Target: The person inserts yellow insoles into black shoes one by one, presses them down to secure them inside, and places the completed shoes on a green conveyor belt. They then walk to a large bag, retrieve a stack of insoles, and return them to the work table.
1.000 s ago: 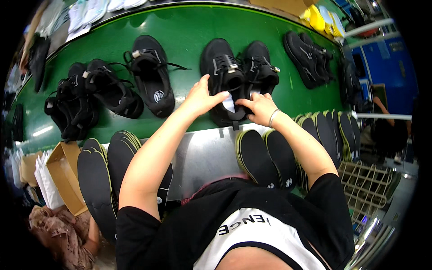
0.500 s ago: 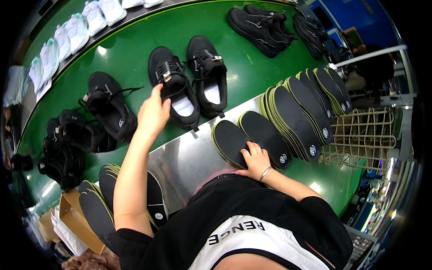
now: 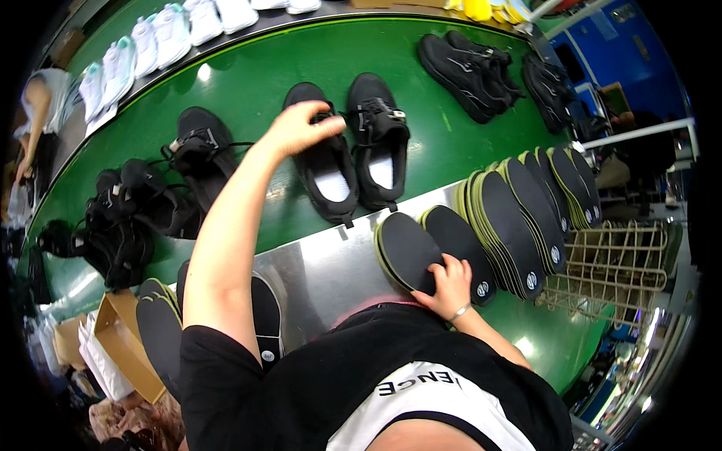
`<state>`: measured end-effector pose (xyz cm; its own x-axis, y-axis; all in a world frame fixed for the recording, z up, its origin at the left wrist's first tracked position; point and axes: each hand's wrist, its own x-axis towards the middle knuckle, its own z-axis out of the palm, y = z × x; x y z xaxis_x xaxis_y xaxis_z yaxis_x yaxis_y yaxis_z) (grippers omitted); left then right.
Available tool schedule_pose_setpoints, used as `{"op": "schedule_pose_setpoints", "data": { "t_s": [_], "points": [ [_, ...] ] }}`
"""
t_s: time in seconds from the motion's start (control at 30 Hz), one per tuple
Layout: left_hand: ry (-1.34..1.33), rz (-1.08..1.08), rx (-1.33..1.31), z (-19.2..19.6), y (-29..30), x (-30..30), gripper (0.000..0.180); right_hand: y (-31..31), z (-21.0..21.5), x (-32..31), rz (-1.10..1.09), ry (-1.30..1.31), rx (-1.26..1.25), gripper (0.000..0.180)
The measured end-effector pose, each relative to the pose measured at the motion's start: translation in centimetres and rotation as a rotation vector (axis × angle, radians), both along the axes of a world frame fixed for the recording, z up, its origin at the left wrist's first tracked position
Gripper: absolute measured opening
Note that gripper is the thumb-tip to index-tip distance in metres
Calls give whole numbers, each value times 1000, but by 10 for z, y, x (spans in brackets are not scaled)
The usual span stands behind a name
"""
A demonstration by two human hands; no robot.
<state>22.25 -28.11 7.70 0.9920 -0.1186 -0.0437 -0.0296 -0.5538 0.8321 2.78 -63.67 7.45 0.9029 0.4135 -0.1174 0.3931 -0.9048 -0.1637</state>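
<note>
Where the green conveyor belt curves past the steel counter, more black shoes crowd its left part, another black pair lies at the far right, and white shoes line the far edge. A wire rack stands to the right, and an open brown cardboard box sits at the lower left. A row of black insoles with yellow-green rims leans overlapped against the counter's right end, each with a small round white mark near its lower tip. The left hand closes over the heel end of the left black shoe, whose long axis runs from far to near beside its mate. The right hand grips the near end of a black insole lying flat on the counter, lengthwise up-left to down-right.
</note>
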Motion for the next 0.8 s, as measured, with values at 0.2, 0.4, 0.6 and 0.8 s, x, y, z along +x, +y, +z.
{"op": "schedule_pose_setpoints", "data": {
  "t_s": [0.2, 0.4, 0.6, 0.8],
  "points": [
    [-398, -29, 280, -28, -4, -38, 55, 10, 55, 42, 19, 118, 483, 24],
    [-321, 191, 410, -14, -17, -29, 24, 53, 113, 106, 428, 120, 351, 11],
    [-51, 447, 178, -12, 2, -20, 37, 112, 117, 148, 790, -12, -119, 14],
    [91, 331, 116, -26, 35, -31, 40, 207, 62, 161, 719, 192, -369, 20]
  ]
}}
